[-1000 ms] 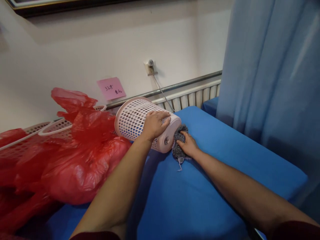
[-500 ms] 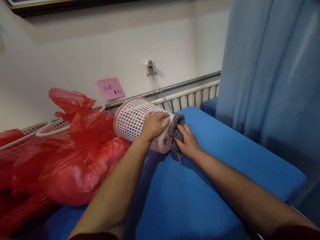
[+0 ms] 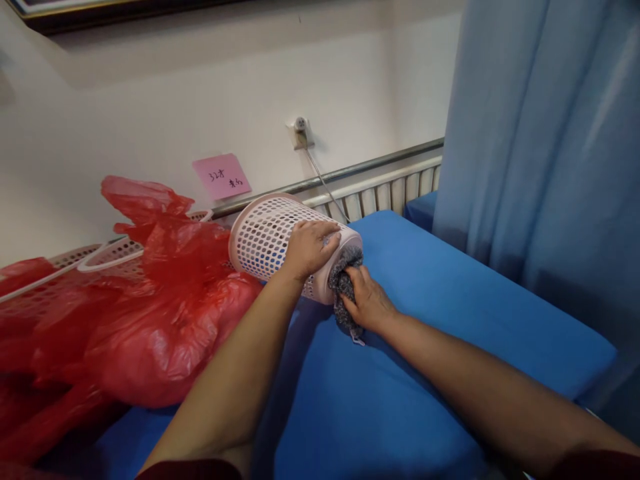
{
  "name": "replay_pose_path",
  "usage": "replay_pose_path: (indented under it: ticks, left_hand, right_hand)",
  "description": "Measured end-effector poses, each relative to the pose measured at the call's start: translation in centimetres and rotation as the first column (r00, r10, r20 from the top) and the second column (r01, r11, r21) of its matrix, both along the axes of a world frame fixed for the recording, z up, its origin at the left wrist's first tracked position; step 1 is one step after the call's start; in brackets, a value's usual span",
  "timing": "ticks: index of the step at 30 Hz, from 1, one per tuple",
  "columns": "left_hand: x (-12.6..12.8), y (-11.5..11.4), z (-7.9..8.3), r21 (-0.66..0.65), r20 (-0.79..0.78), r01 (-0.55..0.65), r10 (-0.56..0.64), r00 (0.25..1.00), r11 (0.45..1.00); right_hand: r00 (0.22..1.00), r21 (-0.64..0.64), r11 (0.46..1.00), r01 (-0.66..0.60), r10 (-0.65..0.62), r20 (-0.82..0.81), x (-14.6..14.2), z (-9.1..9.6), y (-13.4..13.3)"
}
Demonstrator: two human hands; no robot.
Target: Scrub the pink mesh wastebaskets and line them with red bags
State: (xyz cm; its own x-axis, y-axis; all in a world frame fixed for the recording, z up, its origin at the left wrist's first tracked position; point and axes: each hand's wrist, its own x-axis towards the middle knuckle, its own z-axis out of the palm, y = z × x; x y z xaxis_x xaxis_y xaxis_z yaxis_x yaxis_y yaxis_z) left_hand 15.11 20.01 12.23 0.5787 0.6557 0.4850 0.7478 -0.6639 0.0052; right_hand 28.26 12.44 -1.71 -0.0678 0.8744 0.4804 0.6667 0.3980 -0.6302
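A pink perforated plastic basket lies on its side on the blue padded surface, its base turned toward me. My left hand grips the basket's wall near the base, fingers curled over it. My right hand is closed on a grey fuzzy cloth and presses it against the basket's base. A loose thread of the cloth hangs down onto the blue surface.
Red plastic bags are heaped on the left over more pale mesh baskets. A pink note, a wall socket with cord and a radiator line the wall. A blue curtain hangs at right.
My right hand lifted the grey cloth from the blue surface up onto the basket's base and has now slid it down across that base. My left hand kept its hold.
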Motion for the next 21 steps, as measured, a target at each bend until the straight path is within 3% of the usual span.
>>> replay_pose_path:
  ticks: [3,5,10,17,21]
  left_hand:
    - [-0.1,0.0,0.0,0.004,-0.001,0.007,-0.007,1.0,1.0]
    - [-0.1,0.0,0.0,0.013,-0.002,0.015,-0.015,1.0,1.0]
    - [-0.2,0.0,-0.1,0.005,0.004,0.009,-0.009,1.0,1.0]
    - [-0.2,0.1,-0.1,0.009,-0.006,0.016,-0.016,1.0,1.0]
    - [-0.2,0.0,-0.1,0.017,0.008,0.02,-0.02,1.0,1.0]
  right_hand:
    - [0.997,-0.192,0.978,0.077,-0.077,0.007,-0.1,-0.9,0.5]
    - [0.994,-0.234,0.966,0.107,-0.111,-0.002,0.2,-1.2,1.0]
    - [0.998,-0.048,0.996,0.069,-0.069,-0.002,0.4,-0.3,0.5]
    - [0.992,-0.186,0.977,0.104,-0.088,0.095,0.8,-0.7,0.9]
    - [0.992,-0.029,0.994,0.11,-0.108,0.067,0.2,-0.4,0.5]
